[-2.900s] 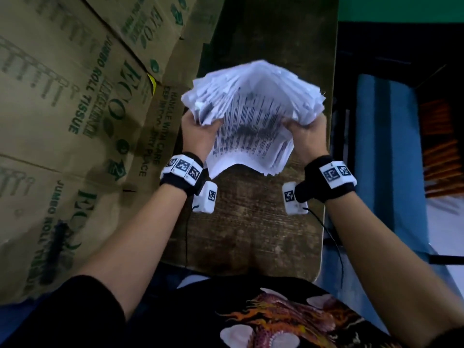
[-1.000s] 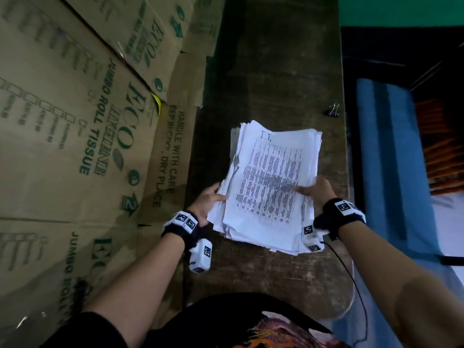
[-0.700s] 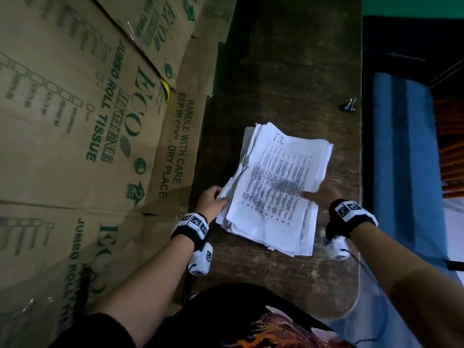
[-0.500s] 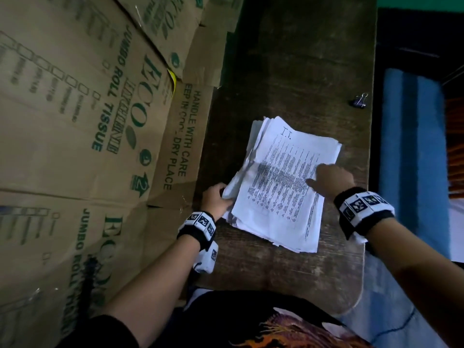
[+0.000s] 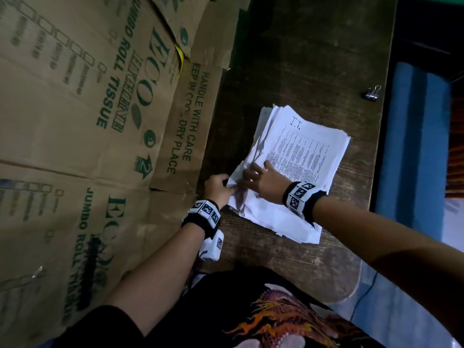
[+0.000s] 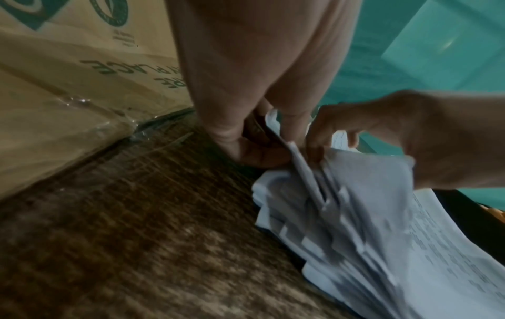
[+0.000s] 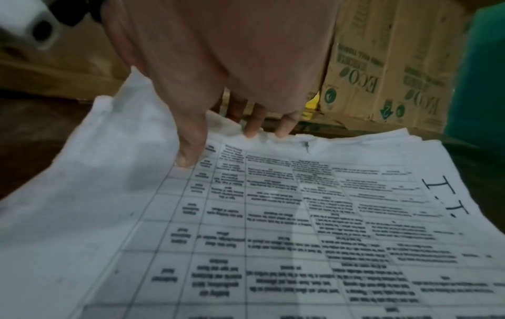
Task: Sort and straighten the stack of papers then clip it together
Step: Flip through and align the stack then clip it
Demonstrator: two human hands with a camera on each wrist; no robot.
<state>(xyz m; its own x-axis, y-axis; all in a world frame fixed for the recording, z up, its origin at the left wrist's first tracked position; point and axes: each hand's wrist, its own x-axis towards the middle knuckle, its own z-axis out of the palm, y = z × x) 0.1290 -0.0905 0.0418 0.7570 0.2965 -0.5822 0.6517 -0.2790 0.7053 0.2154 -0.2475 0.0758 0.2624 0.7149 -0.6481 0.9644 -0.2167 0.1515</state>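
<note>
White printed sheets make up the stack of papers (image 5: 298,169), which lies flat on the dark wooden worktop (image 5: 308,59), skewed to its edges, with a table of text and a handwritten "I.T." on the top sheet. Its left side is ragged: sheet edges stick out at different depths and some near corners curl up, so it is not yet squared.

At that ragged near-left corner the left hand (image 5: 218,188) has a narrow grip, thumb and fingers pinching a few lifted sheet edges, probably to separate or pull in the strays. The right hand (image 5: 266,183) lies across the top sheet; its fingers (image 7: 252,126) bend over the left edge and the thumb presses down on the print, a grip on the upper sheets that likely keeps the pile from sliding while the corner is worked.

Further along the worktop, well apart from the stack near the far right edge, sits a black binder clip (image 5: 372,92), untouched, so clipping looks some way off. Brown cardboard cartons (image 5: 100,109) printed "JUMBO ROLL TISSUE" stand along the worktop's left side, close to the left hand.
</note>
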